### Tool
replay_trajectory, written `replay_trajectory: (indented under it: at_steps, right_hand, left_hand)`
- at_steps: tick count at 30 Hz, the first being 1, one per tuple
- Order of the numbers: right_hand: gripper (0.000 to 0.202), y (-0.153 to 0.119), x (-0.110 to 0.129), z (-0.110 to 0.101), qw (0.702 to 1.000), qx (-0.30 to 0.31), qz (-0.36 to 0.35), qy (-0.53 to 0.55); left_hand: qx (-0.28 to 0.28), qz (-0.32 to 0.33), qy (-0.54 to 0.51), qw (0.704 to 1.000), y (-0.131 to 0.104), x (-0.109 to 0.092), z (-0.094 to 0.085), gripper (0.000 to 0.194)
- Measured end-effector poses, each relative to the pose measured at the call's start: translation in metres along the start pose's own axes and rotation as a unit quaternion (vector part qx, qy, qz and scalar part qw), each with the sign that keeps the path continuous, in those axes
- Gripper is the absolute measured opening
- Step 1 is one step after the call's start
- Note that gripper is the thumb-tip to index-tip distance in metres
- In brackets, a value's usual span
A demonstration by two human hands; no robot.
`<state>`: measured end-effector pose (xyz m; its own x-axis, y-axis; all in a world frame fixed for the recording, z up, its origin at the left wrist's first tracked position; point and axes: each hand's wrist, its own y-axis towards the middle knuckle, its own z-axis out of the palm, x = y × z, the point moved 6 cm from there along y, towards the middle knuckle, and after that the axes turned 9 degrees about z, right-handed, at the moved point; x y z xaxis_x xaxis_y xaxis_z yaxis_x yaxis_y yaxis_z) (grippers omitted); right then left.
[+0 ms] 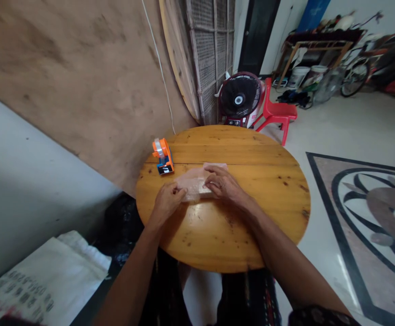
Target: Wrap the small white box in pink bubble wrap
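Note:
A pale pinkish, see-through sheet of bubble wrap lies on the round wooden table, folded around something whitish and flat that I cannot make out. My left hand pinches its left end between thumb and fingers. With fingers bent, my right hand grips the fold on the right side, and part of the sheet shows beyond its fingertips. Beyond my left hand, an orange and blue tape dispenser with a roll of clear tape stands on the table.
The round table has a wall close on its left. Past its far edge are a dark-faced fan and a red plastic chair. A white printed sack lies at lower left. Farther back stand a cluttered bench and a bicycle.

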<state>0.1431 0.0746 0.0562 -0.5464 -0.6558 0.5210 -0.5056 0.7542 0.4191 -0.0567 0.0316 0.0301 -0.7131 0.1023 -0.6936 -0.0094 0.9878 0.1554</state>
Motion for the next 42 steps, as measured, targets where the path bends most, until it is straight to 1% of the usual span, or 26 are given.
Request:
replay_trajectory:
  at_steps: [2, 6, 8, 10, 12, 14, 15, 16, 18, 19, 20, 21, 23, 25, 27, 30, 33, 35, 36, 38, 39, 42]
  right_hand:
    - [0.013, 0.000, -0.002, 0.001, 1.000, -0.009, -0.004, 0.000]
    - [0.015, 0.000, -0.006, 0.007, 1.000, 0.011, 0.008, 0.003]
    - [0.014, 0.000, -0.008, 0.009, 1.000, 0.019, 0.018, 0.004]
    - [0.013, 0.000, -0.008, 0.009, 1.000, 0.020, 0.022, -0.001]
    - [0.013, 0.000, -0.008, 0.009, 0.999, 0.023, 0.022, -0.009]
    - [0.013, -0.001, -0.007, 0.008, 0.999, 0.025, 0.024, -0.016]
    - [0.013, -0.001, -0.007, 0.008, 0.999, 0.024, 0.026, -0.017]
    - [0.013, -0.001, -0.007, 0.007, 0.999, 0.023, 0.027, -0.018]
    - [0.013, -0.002, -0.006, 0.006, 0.999, 0.020, 0.028, -0.016]
    - [0.013, -0.002, -0.006, 0.006, 0.999, 0.021, 0.029, -0.014]
    - [0.013, -0.002, -0.006, 0.006, 0.999, 0.021, 0.030, -0.014]
    - [0.013, -0.003, -0.006, 0.006, 0.999, 0.020, 0.030, -0.013]
    - [0.013, -0.003, -0.006, 0.007, 0.999, 0.018, 0.030, -0.014]
    - [0.013, -0.002, -0.006, 0.007, 0.999, 0.018, 0.030, -0.014]
    - [0.013, -0.002, -0.006, 0.007, 0.999, 0.021, 0.030, -0.016]
    - [0.014, -0.001, -0.004, 0.006, 0.999, 0.032, 0.033, -0.021]
    - [0.013, -0.001, -0.003, 0.006, 0.998, 0.035, 0.034, -0.026]
    - [0.012, -0.001, -0.002, 0.006, 0.999, 0.031, 0.030, -0.024]
    - [0.011, -0.001, -0.002, 0.006, 0.999, 0.029, 0.028, -0.021]
    - [0.010, -0.001, -0.002, 0.007, 0.999, 0.028, 0.026, -0.013]
    - [0.010, -0.001, -0.002, 0.008, 0.999, 0.027, 0.025, -0.011]
    - [0.010, -0.002, -0.003, 0.008, 0.999, 0.025, 0.023, -0.017]
  left_hand:
    - [0.007, 0.007, 0.009, 1.000, 0.001, -0.002, 0.001, 0.027]
    - [0.016, 0.003, 0.006, 1.000, 0.004, -0.004, 0.000, 0.032]
    - [0.016, -0.006, -0.029, 0.999, 0.005, -0.005, 0.002, 0.031]
    - [0.010, -0.023, -0.088, 0.996, 0.005, -0.004, 0.007, 0.029]
    - [-0.019, -0.042, -0.145, 0.988, 0.006, -0.001, 0.011, 0.024]
    - [-0.071, -0.055, -0.191, 0.978, 0.006, 0.000, 0.013, 0.018]
    - [-0.097, -0.058, -0.211, 0.971, 0.006, 0.000, 0.014, 0.019]
    - [-0.115, -0.063, -0.231, 0.964, 0.005, 0.000, 0.014, 0.026]
    - [-0.129, -0.083, -0.265, 0.952, 0.004, -0.001, 0.016, 0.047]
    - [-0.130, -0.099, -0.279, 0.946, 0.004, -0.002, 0.017, 0.055]
    - [-0.129, -0.114, -0.291, 0.941, 0.003, -0.003, 0.018, 0.060]
    - [-0.126, -0.125, -0.302, 0.937, 0.002, -0.003, 0.018, 0.060]
    - [-0.106, -0.133, -0.319, 0.932, 0.003, -0.005, 0.019, 0.051]
    - [-0.073, -0.119, -0.324, 0.936, 0.005, -0.006, 0.023, 0.038]
    - [-0.050, -0.108, -0.314, 0.942, 0.008, -0.005, 0.026, 0.031]
    - [-0.049, -0.095, -0.251, 0.962, 0.012, -0.003, 0.028, 0.019]
    - [-0.061, -0.060, -0.095, 0.992, 0.015, -0.011, 0.022, 0.007]
    - [-0.068, -0.051, 0.026, 0.996, 0.017, -0.021, 0.018, 0.008]
    - [-0.067, -0.052, 0.064, 0.994, 0.017, -0.026, 0.017, 0.009]
    - [-0.062, -0.053, 0.092, 0.992, 0.019, -0.034, 0.016, 0.008]
    - [-0.057, -0.052, 0.089, 0.993, 0.020, -0.037, 0.016, 0.008]
    - [-0.040, -0.039, 0.015, 0.998, 0.024, -0.040, 0.019, 0.006]
